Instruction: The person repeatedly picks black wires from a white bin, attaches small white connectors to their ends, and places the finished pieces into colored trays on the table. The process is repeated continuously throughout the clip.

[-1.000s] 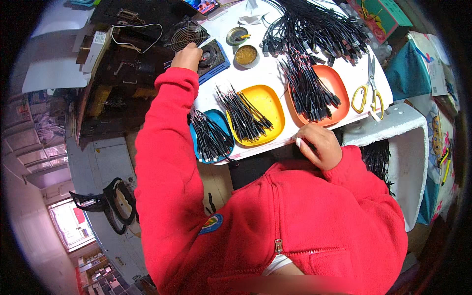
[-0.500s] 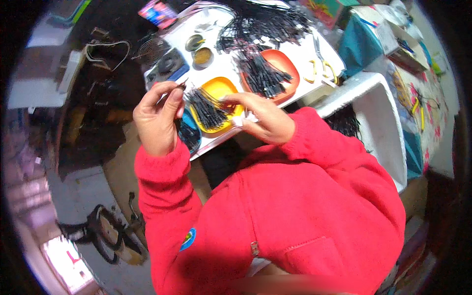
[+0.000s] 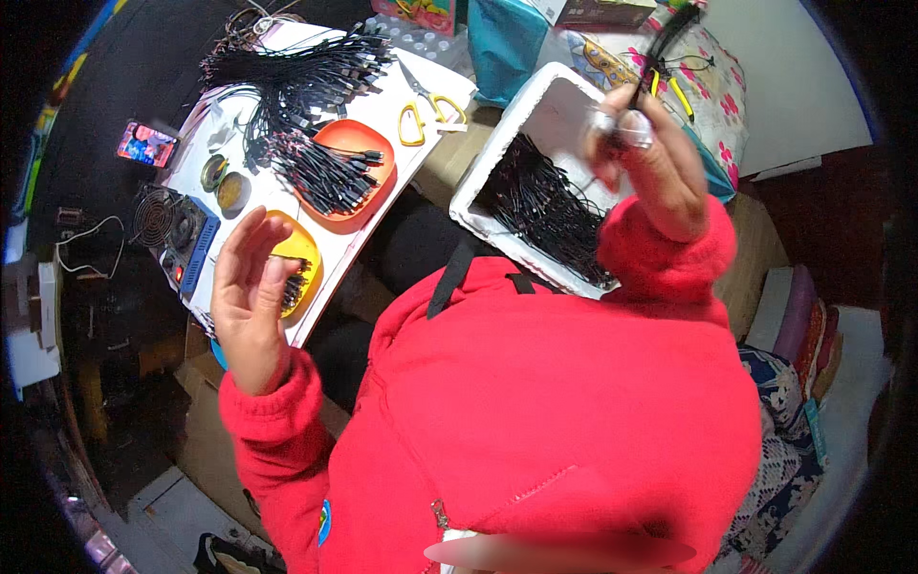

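Lifting a black cable bundle [image 3: 660, 43] in right hand [image 3: 645, 158] above white foam box [image 3: 535, 105]; left hand [image 3: 251, 292] now open, empty, raised off yellow tray [image 3: 301, 251]; teal package [image 3: 502, 43] behind.

The white board [image 3: 382, 215] is crowded: the far end is covered by a heap of black cables [image 3: 287, 81], with an orange tray [image 3: 368, 143] of cables, a yellow tray [image 3: 304, 251] and yellow-handled scissors [image 3: 426, 110] beside it. A bare strip is left along the near edge. The white foam box [image 3: 535, 105] is half filled with cables, and open room is seen above it.
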Motion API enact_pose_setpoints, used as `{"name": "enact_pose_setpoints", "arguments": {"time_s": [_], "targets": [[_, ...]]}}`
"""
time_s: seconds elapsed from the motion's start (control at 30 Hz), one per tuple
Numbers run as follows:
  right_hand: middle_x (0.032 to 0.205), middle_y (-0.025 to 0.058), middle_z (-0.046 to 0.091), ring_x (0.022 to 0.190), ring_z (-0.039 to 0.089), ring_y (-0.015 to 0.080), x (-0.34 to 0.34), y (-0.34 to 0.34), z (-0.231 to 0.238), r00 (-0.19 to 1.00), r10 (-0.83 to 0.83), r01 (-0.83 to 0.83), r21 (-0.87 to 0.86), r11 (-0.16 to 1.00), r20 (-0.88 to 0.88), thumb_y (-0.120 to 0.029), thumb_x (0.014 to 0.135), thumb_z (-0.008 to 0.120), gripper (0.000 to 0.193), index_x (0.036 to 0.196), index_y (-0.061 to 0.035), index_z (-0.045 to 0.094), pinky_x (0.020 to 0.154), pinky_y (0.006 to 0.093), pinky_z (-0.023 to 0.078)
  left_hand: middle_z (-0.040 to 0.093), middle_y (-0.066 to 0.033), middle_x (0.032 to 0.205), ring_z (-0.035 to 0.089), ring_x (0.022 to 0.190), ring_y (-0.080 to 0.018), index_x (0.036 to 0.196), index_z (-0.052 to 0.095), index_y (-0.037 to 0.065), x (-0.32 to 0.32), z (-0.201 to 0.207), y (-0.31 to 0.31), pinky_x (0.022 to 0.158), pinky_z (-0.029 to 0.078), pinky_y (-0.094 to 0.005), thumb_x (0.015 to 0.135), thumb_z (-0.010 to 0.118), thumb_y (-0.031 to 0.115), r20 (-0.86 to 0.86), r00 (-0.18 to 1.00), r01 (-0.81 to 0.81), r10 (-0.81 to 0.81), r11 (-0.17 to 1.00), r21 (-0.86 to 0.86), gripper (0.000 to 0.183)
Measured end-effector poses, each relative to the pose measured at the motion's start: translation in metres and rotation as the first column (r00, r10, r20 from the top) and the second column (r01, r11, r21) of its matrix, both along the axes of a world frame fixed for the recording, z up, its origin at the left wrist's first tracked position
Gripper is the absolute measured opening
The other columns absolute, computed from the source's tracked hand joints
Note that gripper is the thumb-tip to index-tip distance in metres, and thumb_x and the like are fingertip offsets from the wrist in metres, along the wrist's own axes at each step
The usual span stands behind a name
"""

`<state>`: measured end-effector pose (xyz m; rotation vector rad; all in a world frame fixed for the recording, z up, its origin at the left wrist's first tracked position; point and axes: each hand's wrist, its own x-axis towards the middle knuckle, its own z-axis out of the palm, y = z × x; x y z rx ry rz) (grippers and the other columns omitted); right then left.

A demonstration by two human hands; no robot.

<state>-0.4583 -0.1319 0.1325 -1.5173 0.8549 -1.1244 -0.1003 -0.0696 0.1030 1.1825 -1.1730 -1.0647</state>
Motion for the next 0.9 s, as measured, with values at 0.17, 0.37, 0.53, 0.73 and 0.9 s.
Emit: {"name": "enact_pose_setpoints", "arguments": {"time_s": [0.17, 0.37, 0.53, 0.73, 0.9], "targets": [[0.073, 0.0007, 0.051, 0.063, 0.047, 0.0090, -0.085, -0.006, -0.033, 0.833, -0.009, 0.038, 0.042, 0.998, -0.553, -0.024, 0.101, 0.044, 0.023, 0.098, -0.0018, 0.050, 0.058, 0.0237, 0.039, 0.056, -0.0118, 0.123, 0.055, 0.111, -0.0169, 0.130, 0.048, -0.002, 0.047, -0.008, -0.017, 0.086, 0.047, -0.0270, 0.091, 0.057, 0.006, 0.319, 0.948, -0.048, 0.013, 0.994, 0.099, 0.041], [0.089, 0.0300, 0.060, 0.089, 0.059, 0.0453, -0.114, -0.096, -0.234, 0.356, 0.288, 0.244, 0.385, 0.890, -0.889, -0.018, 0.087, 0.050, 0.023, 0.091, 0.0030, 0.058, 0.076, 0.0510, 0.045, 0.060, -0.0108, 0.113, 0.058, 0.104, -0.0210, 0.118, 0.059, 0.004, 0.125, -0.029, -0.074, 0.085, 0.047, -0.0309, 0.080, 0.065, 0.006, 0.809, 0.576, -0.038, 0.116, 0.993, -0.115, 0.038], [0.098, 0.0286, 0.061, 0.093, 0.057, 0.0472, -0.102, -0.129, -0.323, 0.154, 0.007, 0.250, 0.046, 0.967, -0.988, -0.020, 0.086, 0.060, 0.025, 0.096, 0.0033, 0.057, 0.080, 0.0511, 0.045, 0.059, -0.0155, 0.111, 0.056, 0.104, -0.0314, 0.110, 0.062, 0.004, 0.230, -0.031, -0.146, 0.093, 0.044, -0.0389, 0.073, 0.068, 0.004, 0.940, 0.112, -0.179, 0.322, 0.937, -0.300, 0.037], [0.103, 0.0300, 0.059, 0.098, 0.056, 0.0461, -0.115, -0.142, -0.331, 0.280, -0.227, 0.304, -0.138, 0.943, -0.933, -0.011, 0.084, 0.060, 0.031, 0.109, 0.0072, 0.054, 0.086, 0.0481, 0.045, 0.051, -0.0144, 0.124, 0.048, 0.117, -0.0336, 0.119, 0.056, 0.006, 0.302, -0.011, -0.223, 0.098, 0.042, -0.0404, 0.069, 0.074, 0.005, 0.844, -0.278, -0.227, 0.459, 0.822, -0.522, 0.054], [0.094, 0.0245, 0.061, 0.090, 0.058, 0.0435, -0.129, -0.131, -0.344, 0.328, -0.233, 0.288, -0.138, 0.948, -0.915, -0.004, 0.080, 0.058, 0.014, 0.093, 0.0018, 0.054, 0.077, 0.0477, 0.046, 0.047, -0.0173, 0.131, 0.045, 0.123, -0.0337, 0.130, 0.047, 0.004, 0.316, -0.019, -0.276, 0.103, 0.040, -0.0395, 0.068, 0.080, 0.012, 0.858, -0.296, -0.308, 0.420, 0.808, -0.502, 0.072]]}}
